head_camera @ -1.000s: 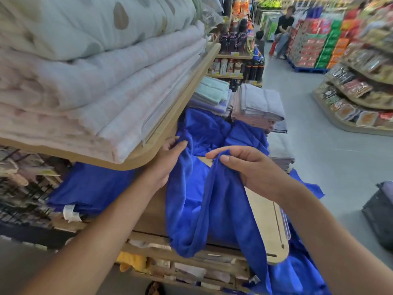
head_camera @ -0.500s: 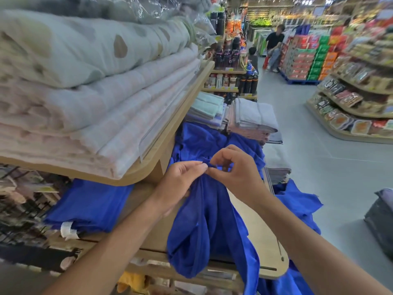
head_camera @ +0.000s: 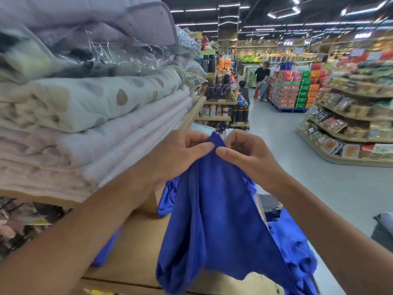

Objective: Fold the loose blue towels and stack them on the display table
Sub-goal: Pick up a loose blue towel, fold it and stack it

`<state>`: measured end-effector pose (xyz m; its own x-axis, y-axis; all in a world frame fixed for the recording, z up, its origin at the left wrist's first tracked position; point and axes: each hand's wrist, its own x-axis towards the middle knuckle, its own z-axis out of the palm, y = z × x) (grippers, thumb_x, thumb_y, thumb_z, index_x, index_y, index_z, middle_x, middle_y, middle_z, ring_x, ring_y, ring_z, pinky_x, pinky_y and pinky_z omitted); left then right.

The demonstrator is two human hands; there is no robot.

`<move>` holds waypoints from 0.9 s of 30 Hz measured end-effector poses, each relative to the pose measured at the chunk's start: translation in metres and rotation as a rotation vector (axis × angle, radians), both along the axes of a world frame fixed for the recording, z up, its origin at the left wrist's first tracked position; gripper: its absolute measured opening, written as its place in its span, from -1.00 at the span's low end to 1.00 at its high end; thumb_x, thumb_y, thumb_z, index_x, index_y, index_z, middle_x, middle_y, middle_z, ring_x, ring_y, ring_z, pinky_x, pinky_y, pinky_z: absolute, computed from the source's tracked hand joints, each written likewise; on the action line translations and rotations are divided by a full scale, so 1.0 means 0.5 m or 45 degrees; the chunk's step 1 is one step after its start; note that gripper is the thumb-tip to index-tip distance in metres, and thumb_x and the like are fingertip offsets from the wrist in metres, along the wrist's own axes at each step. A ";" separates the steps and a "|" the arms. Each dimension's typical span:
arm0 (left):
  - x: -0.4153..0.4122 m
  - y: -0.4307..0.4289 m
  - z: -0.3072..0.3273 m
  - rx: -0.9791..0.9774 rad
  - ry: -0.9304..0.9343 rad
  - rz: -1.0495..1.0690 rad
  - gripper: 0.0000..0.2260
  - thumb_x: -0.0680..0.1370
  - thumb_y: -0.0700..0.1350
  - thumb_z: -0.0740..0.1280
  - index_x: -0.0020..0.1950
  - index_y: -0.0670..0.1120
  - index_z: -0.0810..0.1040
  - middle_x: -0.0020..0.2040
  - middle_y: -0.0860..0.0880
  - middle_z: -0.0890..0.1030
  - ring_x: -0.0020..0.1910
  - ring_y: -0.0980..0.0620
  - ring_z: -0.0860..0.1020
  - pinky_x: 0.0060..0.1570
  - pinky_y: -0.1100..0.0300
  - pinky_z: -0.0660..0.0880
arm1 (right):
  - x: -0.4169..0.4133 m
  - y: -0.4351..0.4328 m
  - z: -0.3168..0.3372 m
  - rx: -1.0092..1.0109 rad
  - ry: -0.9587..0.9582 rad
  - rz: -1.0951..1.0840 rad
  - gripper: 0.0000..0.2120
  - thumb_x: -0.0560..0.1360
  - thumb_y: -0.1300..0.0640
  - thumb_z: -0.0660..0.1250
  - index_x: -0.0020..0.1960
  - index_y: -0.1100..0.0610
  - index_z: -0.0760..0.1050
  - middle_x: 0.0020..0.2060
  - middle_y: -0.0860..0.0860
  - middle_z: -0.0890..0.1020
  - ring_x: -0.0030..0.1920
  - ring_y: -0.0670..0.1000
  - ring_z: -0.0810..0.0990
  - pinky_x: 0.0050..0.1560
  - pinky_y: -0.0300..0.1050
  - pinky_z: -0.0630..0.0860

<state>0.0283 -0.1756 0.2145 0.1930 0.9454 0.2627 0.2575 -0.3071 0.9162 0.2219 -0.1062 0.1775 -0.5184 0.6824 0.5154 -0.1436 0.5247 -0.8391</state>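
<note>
A loose blue towel (head_camera: 212,226) hangs in front of me, lifted above the wooden display table (head_camera: 138,248). My left hand (head_camera: 178,154) and my right hand (head_camera: 246,154) both pinch its top corner, fingertips almost touching. The cloth drapes down in folds, its lower end bunched over the table's front edge. More loose blue towels (head_camera: 291,237) lie heaped on the table to the right, partly hidden by my right forearm. Another patch of blue cloth (head_camera: 106,252) shows under my left forearm.
A wooden shelf with stacked folded quilts (head_camera: 85,116) overhangs the table on the left, close to my left arm. A grey aisle floor (head_camera: 308,188) runs on the right, with snack shelves (head_camera: 350,124) beyond. Two people (head_camera: 262,79) are far down the aisle.
Both hands have come together and risen, lifting the towel's corner up off the table. The view has tilted upward, so the folded towel stacks behind are now hidden.
</note>
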 end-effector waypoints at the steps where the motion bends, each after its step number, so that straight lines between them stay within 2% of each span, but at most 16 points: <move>1: 0.005 0.004 0.021 0.023 0.021 0.029 -0.77 0.67 -0.17 0.29 0.01 0.08 0.71 -0.06 0.08 0.75 -0.10 0.17 0.71 -0.25 0.42 0.54 | 0.004 0.000 0.014 -0.011 0.020 0.021 -0.78 0.51 0.09 0.49 -0.17 0.15 0.49 -0.28 0.09 0.56 -0.27 0.01 0.53 -0.31 -0.19 0.45; 3: 0.015 0.012 0.056 0.040 0.065 0.050 -0.81 0.67 -0.14 0.30 0.03 0.05 0.70 -0.07 0.08 0.75 -0.12 0.18 0.71 -0.28 0.41 0.53 | 0.011 -0.002 0.043 -0.039 0.080 0.060 -0.77 0.47 0.14 0.50 -0.13 0.23 0.47 -0.24 0.10 0.60 -0.25 -0.01 0.59 -0.28 -0.23 0.53; 4: 0.020 0.015 0.073 0.044 0.083 0.048 -0.84 0.67 -0.11 0.31 0.06 0.03 0.70 -0.06 0.07 0.75 -0.10 0.17 0.71 -0.27 0.40 0.54 | 0.014 -0.001 0.057 -0.055 0.122 0.086 -0.72 0.44 0.12 0.51 -0.13 0.27 0.46 -0.23 0.15 0.58 -0.23 0.05 0.57 -0.25 -0.20 0.53; 7: 0.033 0.020 0.120 0.088 0.099 0.045 -0.84 0.67 -0.09 0.31 0.10 -0.04 0.69 -0.05 0.01 0.75 -0.12 0.13 0.71 -0.27 0.37 0.54 | 0.022 -0.002 0.099 -0.091 0.172 0.117 -0.58 0.41 0.06 0.50 -0.13 0.41 0.42 -0.18 0.24 0.47 -0.16 0.17 0.42 -0.17 -0.04 0.41; 8: 0.034 0.021 0.135 0.118 0.121 0.046 -0.84 0.67 -0.10 0.31 0.10 -0.05 0.69 -0.06 -0.01 0.75 -0.14 0.12 0.71 -0.28 0.36 0.54 | 0.024 -0.003 0.112 -0.086 0.154 0.115 -0.61 0.42 0.07 0.50 -0.14 0.39 0.44 -0.18 0.24 0.48 -0.15 0.17 0.43 -0.15 -0.03 0.41; 11: 0.035 0.022 0.175 0.194 0.179 0.061 -0.84 0.68 -0.12 0.29 0.11 -0.09 0.68 -0.08 -0.02 0.75 -0.19 0.13 0.70 -0.32 0.36 0.53 | 0.033 -0.009 0.143 -0.085 0.064 0.110 -0.85 0.48 0.16 0.45 -0.15 0.22 0.54 -0.17 0.18 0.60 -0.14 0.10 0.58 -0.07 -0.07 0.52; 12: 0.032 0.024 0.185 0.210 0.166 0.079 -0.84 0.68 -0.12 0.30 0.11 -0.09 0.67 -0.10 -0.01 0.75 -0.21 0.14 0.70 -0.34 0.37 0.52 | 0.037 -0.008 0.149 -0.067 0.015 0.096 -0.83 0.49 0.17 0.44 -0.13 0.28 0.55 -0.15 0.23 0.62 -0.11 0.11 0.60 -0.04 -0.02 0.53; 14: 0.023 0.028 0.203 0.242 0.124 0.128 -0.86 0.67 -0.13 0.31 0.09 -0.07 0.67 -0.15 0.04 0.74 -0.25 0.18 0.69 -0.37 0.39 0.51 | 0.042 -0.011 0.157 -0.010 -0.101 0.054 -0.63 0.48 0.13 0.46 -0.07 0.48 0.47 -0.14 0.40 0.56 -0.09 0.16 0.56 0.01 0.12 0.48; 17: 0.004 0.038 0.230 0.316 0.106 0.171 -0.87 0.66 -0.12 0.32 0.01 -0.01 0.67 -0.18 0.09 0.73 -0.25 0.20 0.67 -0.37 0.38 0.51 | 0.050 -0.019 0.158 0.041 -0.304 -0.013 -0.44 0.40 -0.03 0.49 -0.13 0.50 0.44 -0.20 0.49 0.49 -0.15 0.16 0.47 -0.03 0.12 0.36; 19: -0.009 0.049 0.246 0.352 0.108 0.212 -0.86 0.66 -0.10 0.33 0.01 -0.01 0.68 -0.15 0.10 0.73 -0.22 0.21 0.68 -0.35 0.38 0.51 | 0.059 -0.020 0.150 0.025 -0.432 -0.033 -0.46 0.36 -0.07 0.50 -0.11 0.44 0.51 -0.14 0.45 0.58 -0.13 0.16 0.55 -0.02 0.11 0.42; 23: -0.027 0.076 0.269 0.366 0.097 0.309 -0.86 0.65 -0.05 0.34 0.00 0.03 0.70 -0.13 0.12 0.73 -0.20 0.20 0.67 -0.34 0.32 0.53 | 0.090 -0.018 0.135 0.035 -0.586 -0.103 -0.72 0.44 -0.01 0.51 -0.19 0.21 0.57 -0.23 0.08 0.61 -0.18 0.02 0.60 -0.14 -0.11 0.47; 25: -0.030 0.088 0.276 0.373 0.104 0.349 -0.84 0.65 -0.02 0.33 -0.04 0.05 0.69 -0.15 0.13 0.72 -0.22 0.21 0.66 -0.34 0.31 0.52 | 0.111 -0.015 0.127 0.028 -0.627 -0.127 -0.77 0.48 0.05 0.51 -0.18 0.19 0.58 -0.22 0.10 0.62 -0.17 0.02 0.62 -0.12 -0.10 0.50; 27: -0.032 0.098 0.282 0.390 0.115 0.377 -0.84 0.64 0.00 0.34 -0.06 0.05 0.69 -0.16 0.14 0.72 -0.23 0.21 0.66 -0.30 0.29 0.54 | 0.134 -0.010 0.118 0.029 -0.663 -0.166 -0.74 0.52 0.12 0.51 -0.21 0.25 0.54 -0.24 0.21 0.55 -0.19 0.07 0.57 -0.13 -0.01 0.44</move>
